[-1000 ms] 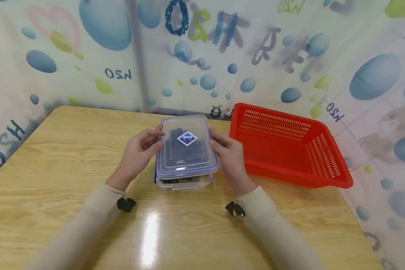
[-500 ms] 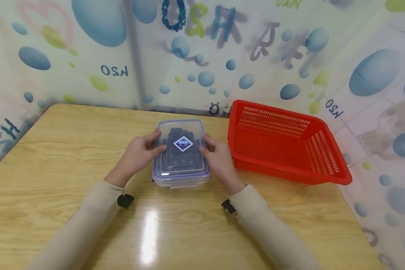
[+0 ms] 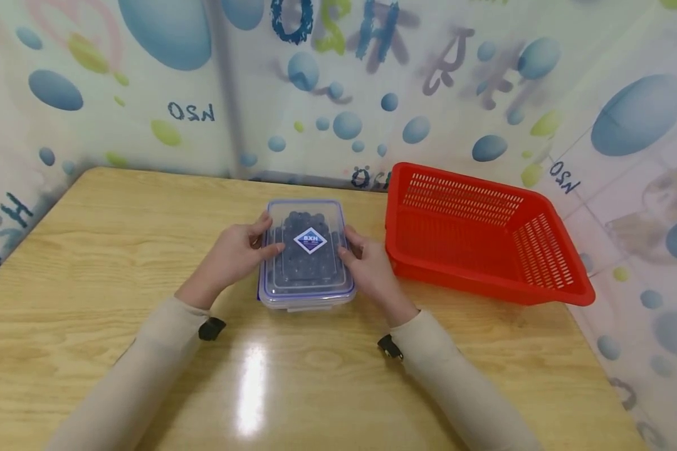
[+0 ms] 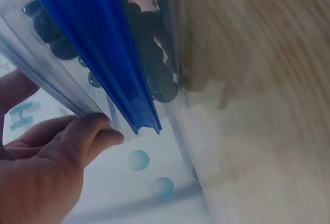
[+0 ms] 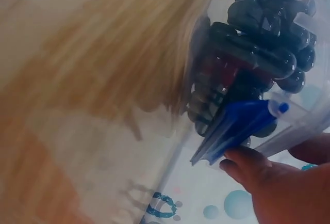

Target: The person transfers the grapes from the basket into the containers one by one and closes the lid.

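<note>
A clear rectangular lid (image 3: 310, 263) with a purple-blue rim and a diamond label sits over a clear plastic food container (image 4: 172, 38) on the table. Dark, glossy, rounded pieces (image 5: 258, 15) show through its walls. My left hand (image 3: 231, 260) pinches the lid's left edge, thumb on top. At the opposite edge my right hand (image 3: 375, 269) pinches the lid the same way. A blue side clip (image 4: 103, 48) hangs down unfastened near the left fingers, and another blue clip (image 5: 240, 123) slants outward beside the right fingers.
A red slotted plastic basket (image 3: 485, 285) stands to the right of the container, close to my right hand. The light wooden table (image 3: 146, 219) reaches back to a patterned curtain (image 3: 316, 156) with blue dots and letters.
The lid was raised and askew over the container a second ago. Both hands have lowered it, and it now lies level on top, lined up with the container.
</note>
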`<state>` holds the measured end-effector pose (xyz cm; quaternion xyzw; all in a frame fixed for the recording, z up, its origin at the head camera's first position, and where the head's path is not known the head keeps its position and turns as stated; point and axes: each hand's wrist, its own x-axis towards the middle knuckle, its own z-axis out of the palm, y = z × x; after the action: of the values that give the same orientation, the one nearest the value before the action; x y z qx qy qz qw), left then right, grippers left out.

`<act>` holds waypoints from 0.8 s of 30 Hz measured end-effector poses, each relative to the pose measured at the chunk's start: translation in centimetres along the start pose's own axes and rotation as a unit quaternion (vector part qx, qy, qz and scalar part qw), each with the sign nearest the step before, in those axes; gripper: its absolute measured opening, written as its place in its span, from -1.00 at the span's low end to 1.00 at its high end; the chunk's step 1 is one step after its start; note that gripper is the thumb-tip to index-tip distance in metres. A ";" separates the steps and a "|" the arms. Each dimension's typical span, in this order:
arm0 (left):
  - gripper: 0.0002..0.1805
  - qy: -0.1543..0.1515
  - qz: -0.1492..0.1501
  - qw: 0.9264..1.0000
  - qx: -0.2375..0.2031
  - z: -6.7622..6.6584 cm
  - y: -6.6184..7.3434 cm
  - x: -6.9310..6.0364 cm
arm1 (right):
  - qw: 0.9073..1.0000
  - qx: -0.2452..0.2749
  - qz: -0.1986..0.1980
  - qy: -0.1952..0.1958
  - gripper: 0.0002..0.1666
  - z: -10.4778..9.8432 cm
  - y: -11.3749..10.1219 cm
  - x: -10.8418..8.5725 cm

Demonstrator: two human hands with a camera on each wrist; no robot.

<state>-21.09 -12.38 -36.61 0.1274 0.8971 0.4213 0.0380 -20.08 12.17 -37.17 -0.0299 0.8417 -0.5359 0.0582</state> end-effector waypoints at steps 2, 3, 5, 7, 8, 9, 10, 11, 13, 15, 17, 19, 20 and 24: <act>-0.28 -0.005 -0.005 1.000 0.002 0.1 -0.1 -0.1 | 1.000 -0.003 0.001 -0.003 -0.36 0.0 0.1 -0.1; -0.28 -0.005 -0.007 1.000 0.003 0.1 -0.1 -0.2 | 1.000 -0.004 0.002 -0.005 -0.36 0.1 0.2 -0.1; -0.28 -0.004 -0.009 1.000 0.006 0.2 -0.1 -0.3 | 1.000 -0.003 0.003 -0.003 -0.36 0.1 0.2 -0.1; -0.28 -0.001 -0.008 1.000 0.008 0.3 -0.1 -0.3 | 1.000 0.001 0.009 0.001 -0.35 0.1 0.3 -0.1; -0.28 -0.001 -0.009 1.000 0.008 0.4 -0.1 -0.2 | 1.000 0.002 0.011 0.002 -0.35 0.1 0.4 -0.1; -0.29 -0.001 -0.010 1.000 0.006 0.6 -0.2 -0.2 | 1.000 0.003 0.012 0.004 -0.34 0.1 0.5 -0.2; -0.29 -0.002 -0.008 1.000 0.002 0.6 -0.1 -0.2 | 1.000 0.006 0.013 0.005 -0.34 0.1 0.5 -0.1; -0.28 -0.002 -0.005 1.000 0.000 0.7 -0.1 -0.1 | 1.000 0.011 0.009 0.005 -0.34 0.0 0.5 -0.1; -0.27 -0.004 -0.002 1.000 -0.007 0.8 -0.1 0.0 | 1.000 0.017 0.010 0.008 -0.34 0.0 0.7 -0.2; -0.23 -0.006 0.005 1.000 -0.016 0.9 -0.1 0.1 | 0.999 0.029 0.016 0.013 -0.32 -0.1 0.9 -0.2; -0.14 -0.010 -0.002 1.000 -0.020 1.0 0.1 0.1 | 0.998 0.041 0.034 0.014 -0.27 -0.3 1.1 -0.2; -0.05 -0.016 -0.030 0.999 -0.037 0.9 0.0 0.1 | 0.996 0.063 0.063 0.002 -0.19 -0.5 1.3 -0.1; 0.00 -0.019 -0.048 0.998 -0.048 0.8 -0.1 0.1 | 0.994 0.075 0.076 -0.007 -0.15 -0.5 1.4 -0.1; 0.09 -0.036 -0.121 0.987 -0.105 0.6 -0.5 -0.2 | 0.987 0.110 0.112 -0.027 -0.09 -0.6 1.4 0.1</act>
<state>-20.93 -12.30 -37.39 0.0283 0.8550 0.5003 0.1337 -20.29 13.25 -38.16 0.0568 0.7739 -0.6143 0.1432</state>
